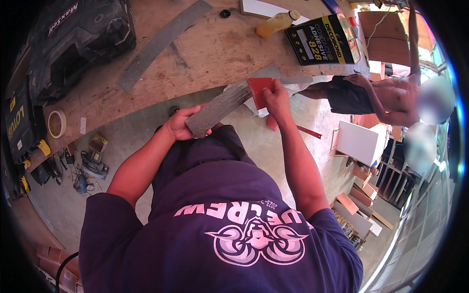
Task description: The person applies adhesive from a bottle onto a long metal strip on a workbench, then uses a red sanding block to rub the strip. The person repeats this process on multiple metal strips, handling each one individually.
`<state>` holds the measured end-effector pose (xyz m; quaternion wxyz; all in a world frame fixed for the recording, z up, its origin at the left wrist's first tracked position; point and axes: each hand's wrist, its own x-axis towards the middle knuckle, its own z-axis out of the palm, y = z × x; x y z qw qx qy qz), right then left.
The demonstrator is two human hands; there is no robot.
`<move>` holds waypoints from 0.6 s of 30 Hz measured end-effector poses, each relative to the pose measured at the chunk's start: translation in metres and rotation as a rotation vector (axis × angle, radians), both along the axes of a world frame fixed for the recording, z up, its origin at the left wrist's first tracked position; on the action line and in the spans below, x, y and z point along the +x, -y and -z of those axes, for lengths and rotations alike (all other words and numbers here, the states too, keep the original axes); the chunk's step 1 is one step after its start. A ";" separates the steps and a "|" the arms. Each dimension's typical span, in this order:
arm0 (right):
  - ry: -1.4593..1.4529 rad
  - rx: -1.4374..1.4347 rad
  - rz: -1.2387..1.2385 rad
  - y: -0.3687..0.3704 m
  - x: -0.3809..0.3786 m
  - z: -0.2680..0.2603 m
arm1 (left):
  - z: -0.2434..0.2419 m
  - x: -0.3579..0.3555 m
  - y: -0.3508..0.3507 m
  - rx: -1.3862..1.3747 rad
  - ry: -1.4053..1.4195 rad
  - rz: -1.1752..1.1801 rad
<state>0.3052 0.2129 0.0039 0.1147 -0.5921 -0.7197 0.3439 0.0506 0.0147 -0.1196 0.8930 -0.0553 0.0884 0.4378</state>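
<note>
My left hand (179,123) grips the near end of a long grey laminate strip (220,106), with fingers under it and thumb along its edge. The strip slants up to the right, its far end over the workbench edge. Its near part has a rough, streaky wet-looking coat; the far end looks smooth. My right hand (278,100) pinches a red flat spreader (258,89) against the strip's upper face. Beyond, on the bench, a black can of contact adhesive (318,40) lies beside a bottle of amber liquid (277,23).
The plywood workbench (220,58) holds another grey strip (161,47), a black Maxsell case (84,44), a Lotus case (20,117), a tape roll (57,123) and a black cap (225,14). Power tools (93,164) lie on the floor. A person (388,93) stands at right.
</note>
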 end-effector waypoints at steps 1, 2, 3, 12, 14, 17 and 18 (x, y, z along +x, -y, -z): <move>0.000 -0.003 0.000 -0.003 0.001 0.000 | 0.001 -0.001 0.000 -0.008 0.006 0.007; -0.001 -0.009 0.003 -0.006 0.002 0.001 | 0.001 -0.001 0.000 -0.004 0.018 0.005; 0.016 -0.001 0.002 -0.009 0.003 0.001 | 0.001 -0.002 0.001 0.018 0.041 -0.003; -0.027 -0.035 0.039 -0.023 0.014 0.003 | -0.003 0.009 -0.014 0.057 0.051 0.040; -0.017 -0.035 0.035 -0.023 0.016 0.007 | -0.001 0.019 -0.027 0.096 0.029 0.054; -0.067 -0.059 0.057 -0.023 0.017 0.010 | 0.005 0.029 -0.049 0.183 0.073 0.084; -0.076 -0.044 0.047 -0.023 0.017 0.010 | 0.006 0.032 -0.056 0.214 0.098 0.097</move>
